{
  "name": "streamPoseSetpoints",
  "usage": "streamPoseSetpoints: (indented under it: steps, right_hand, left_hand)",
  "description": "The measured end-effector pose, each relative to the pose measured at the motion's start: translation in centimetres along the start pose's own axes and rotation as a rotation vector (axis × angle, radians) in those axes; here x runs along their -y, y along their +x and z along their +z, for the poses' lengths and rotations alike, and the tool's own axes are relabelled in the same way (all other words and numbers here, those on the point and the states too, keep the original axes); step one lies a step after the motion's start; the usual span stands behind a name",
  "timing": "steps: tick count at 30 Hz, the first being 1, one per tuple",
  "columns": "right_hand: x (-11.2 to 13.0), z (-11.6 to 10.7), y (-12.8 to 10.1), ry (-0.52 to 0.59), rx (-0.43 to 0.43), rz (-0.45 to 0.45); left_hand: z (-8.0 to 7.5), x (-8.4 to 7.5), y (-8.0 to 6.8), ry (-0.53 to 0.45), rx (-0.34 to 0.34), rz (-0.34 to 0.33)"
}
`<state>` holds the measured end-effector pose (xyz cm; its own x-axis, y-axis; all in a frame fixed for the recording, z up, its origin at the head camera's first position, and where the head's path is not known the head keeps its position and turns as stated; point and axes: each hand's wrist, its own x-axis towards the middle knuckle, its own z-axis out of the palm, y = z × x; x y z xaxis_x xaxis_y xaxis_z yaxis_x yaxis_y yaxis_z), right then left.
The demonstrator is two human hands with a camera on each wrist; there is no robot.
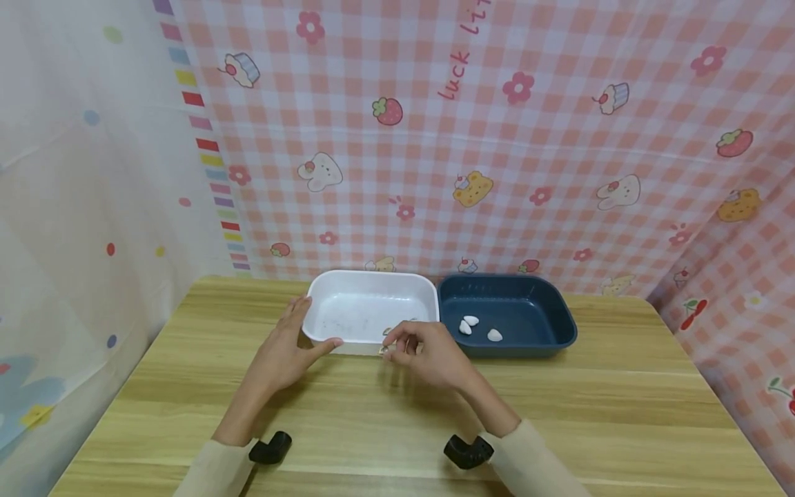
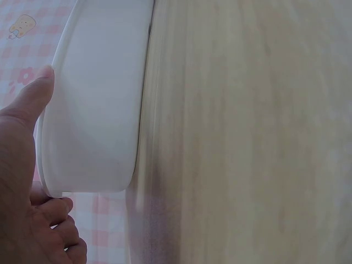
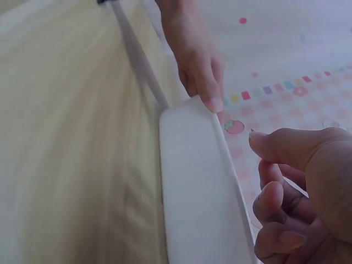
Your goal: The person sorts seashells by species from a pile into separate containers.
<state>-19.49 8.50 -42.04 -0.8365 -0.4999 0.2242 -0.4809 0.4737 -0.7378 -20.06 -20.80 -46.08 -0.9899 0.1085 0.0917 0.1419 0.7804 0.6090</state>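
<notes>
My left hand (image 1: 283, 350) holds the left end of a white plastic tray (image 1: 373, 274), its thumb on the near rim and its fingers at the end wall. In the left wrist view the fingers (image 2: 58, 212) bend below the rim. My right hand (image 1: 431, 352) hovers by the tray's near rim with curled fingers. A tiny yellowish-brown piece (image 1: 382, 351) shows at its thumb and fingertip; the hand mostly hides it. Another small brownish piece (image 1: 388, 331) appears inside the tray, close to the fingers.
A dark blue tray (image 1: 546, 310) stands against the white one's right side, holding three white shells (image 1: 494, 335). Both sit at the back of the wooden table (image 1: 385, 428), before a pink checked cloth (image 1: 422, 152). Black wrist mounts (image 1: 468, 452) jut from the sleeves.
</notes>
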Motion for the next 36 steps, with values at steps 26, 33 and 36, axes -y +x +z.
streamPoseSetpoints:
  steps: [26,33,36]
  right_hand:
    - [-2.8,-2.1,4.0,-0.053,-0.121,0.123]
    - [-3.3,-2.2,5.1,-0.059,-0.147,0.169]
    - [-3.4,-2.3,5.5,-0.072,-0.151,0.185]
  left_hand:
    - [-0.1,-0.2,-0.1,0.010,0.005,-0.009]
    - [0.0,-0.2,-0.1,0.006,0.005,-0.011]
    - [0.0,-0.2,-0.1,0.006,0.006,-0.010]
